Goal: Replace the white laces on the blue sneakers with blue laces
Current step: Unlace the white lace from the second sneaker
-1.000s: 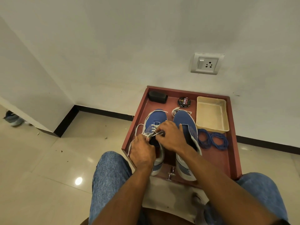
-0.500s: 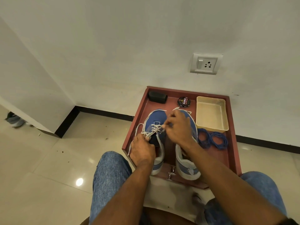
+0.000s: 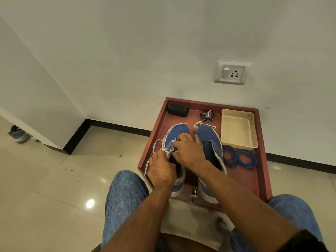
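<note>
On a red tray (image 3: 258,179) against a white wall, both hands work the left sneaker (image 3: 179,132): the left hand (image 3: 161,170) pinches its white lace (image 3: 168,151), the right hand (image 3: 189,151) curls over the eyelets, grip unclear, with blue laces (image 3: 240,158) coiled beside the right sneaker (image 3: 209,140).

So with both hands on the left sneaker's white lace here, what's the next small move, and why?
Probably draw the white lace out of its next eyelets on the left sneaker. It is partly threaded there, and both the left hand and right hand pinch it. The right sneaker looks unlaced, its removed lace lying by its toe, and the blue laces wait coiled.
</note>
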